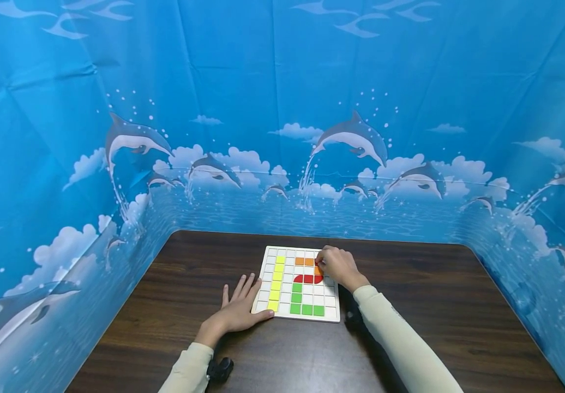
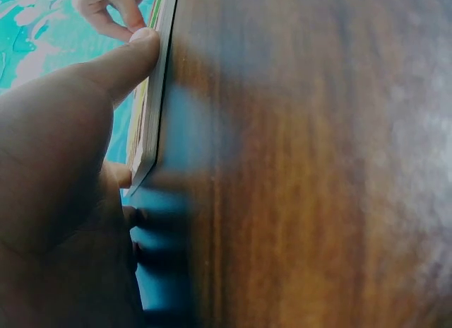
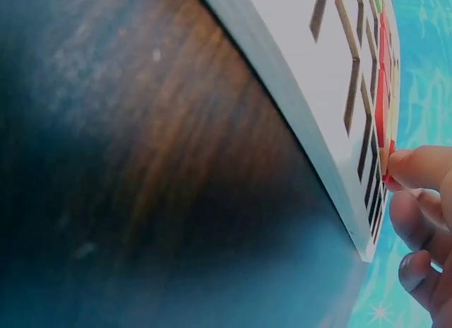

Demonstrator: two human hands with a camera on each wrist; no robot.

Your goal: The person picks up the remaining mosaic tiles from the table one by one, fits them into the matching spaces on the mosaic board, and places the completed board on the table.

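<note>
A white square board (image 1: 330, 314) with a grid of cells lies on the table. Yellow tiles (image 1: 276, 285) form a column on its left side. Orange tiles (image 1: 304, 261) run along the upper right, red tiles (image 1: 308, 279) with rounded ends sit below them, and green tiles (image 1: 296, 297) make an L lower down. My left hand (image 1: 239, 312) spreads over the board's left edge, thumb on its lower left corner. At the upper right of the board, my right hand (image 1: 340, 266) pinches a small red tile (image 3: 388, 174) between thumb and fingertip, partly hidden by the fingers.
The dark wooden table (image 1: 164, 305) extends around the board on all sides. A blue curtain (image 1: 243, 109) printed with dolphins and clouds hangs along its back and sides. A black band with a small device (image 1: 220, 370) is on the left wrist.
</note>
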